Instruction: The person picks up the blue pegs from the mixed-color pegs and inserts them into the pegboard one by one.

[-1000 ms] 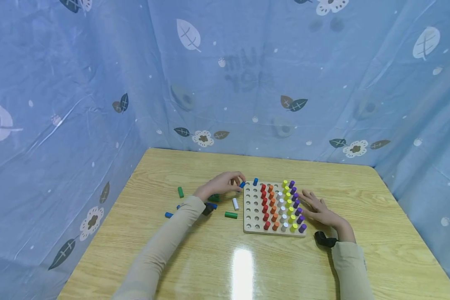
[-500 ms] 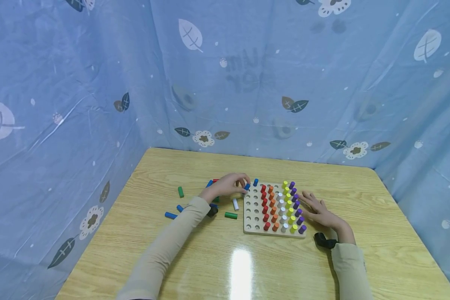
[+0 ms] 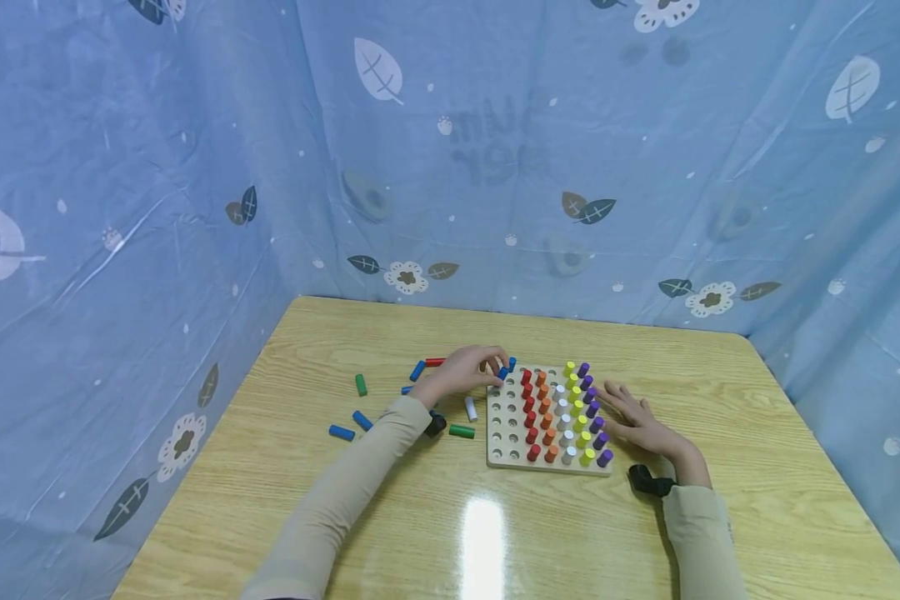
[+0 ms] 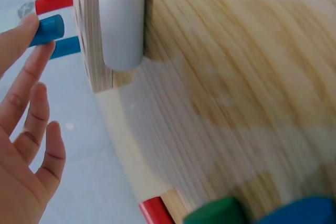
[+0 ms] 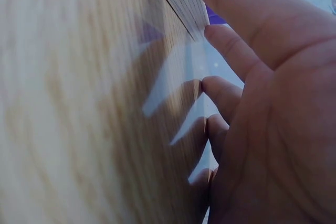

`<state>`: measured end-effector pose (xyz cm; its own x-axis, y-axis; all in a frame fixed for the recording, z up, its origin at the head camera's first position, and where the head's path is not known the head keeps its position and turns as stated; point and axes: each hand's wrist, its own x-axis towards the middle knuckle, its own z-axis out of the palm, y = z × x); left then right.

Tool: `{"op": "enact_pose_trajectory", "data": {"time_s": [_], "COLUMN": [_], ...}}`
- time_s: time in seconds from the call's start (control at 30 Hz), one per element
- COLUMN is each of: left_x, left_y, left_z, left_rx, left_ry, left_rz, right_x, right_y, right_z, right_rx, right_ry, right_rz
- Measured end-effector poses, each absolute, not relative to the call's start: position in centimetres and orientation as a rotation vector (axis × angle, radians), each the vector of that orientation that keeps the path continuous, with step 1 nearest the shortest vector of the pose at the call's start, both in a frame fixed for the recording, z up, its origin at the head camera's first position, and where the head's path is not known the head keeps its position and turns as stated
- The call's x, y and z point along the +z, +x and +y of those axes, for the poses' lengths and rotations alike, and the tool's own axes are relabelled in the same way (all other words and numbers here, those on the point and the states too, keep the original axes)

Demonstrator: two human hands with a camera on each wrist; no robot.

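Between thumb and index finger my left hand pinches a blue peg, held tilted over the far left corner of a wooden pegboard. Right beside it, another blue peg stands in a hole of the far row. Red pegs, orange pegs, white pegs, yellow pegs and purple pegs fill columns toward the right; holes at the left are bare. My right hand lies with fingers spread at the board's right side, its thumb and index fingertip at the board's edge in the right wrist view.
Loose pegs lie left of the board: a white peg, a green peg, another green peg, a red peg and several blue pegs. A patterned blue curtain hangs behind the wooden table.
My left hand has moved right with the blue peg, from beside the board to over its far left corner. The right hand has stayed in place.
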<state>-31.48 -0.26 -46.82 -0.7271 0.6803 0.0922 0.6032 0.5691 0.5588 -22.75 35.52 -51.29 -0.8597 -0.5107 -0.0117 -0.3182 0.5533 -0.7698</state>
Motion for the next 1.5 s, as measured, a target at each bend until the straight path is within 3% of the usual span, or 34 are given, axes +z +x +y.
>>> {"op": "enact_pose_trajectory", "data": {"time_s": [1.5], "left_x": [-48.3], "left_y": [-31.2], "left_z": [2.5], "left_rx": [0.873], "left_ry": [0.997], "left_rz": [2.877], "right_x": [-51.5], "right_y": [-22.7], "right_z": [35.7], "right_rx": [-1.234], "right_ry": [-0.723], "right_rz": [2.519]}}
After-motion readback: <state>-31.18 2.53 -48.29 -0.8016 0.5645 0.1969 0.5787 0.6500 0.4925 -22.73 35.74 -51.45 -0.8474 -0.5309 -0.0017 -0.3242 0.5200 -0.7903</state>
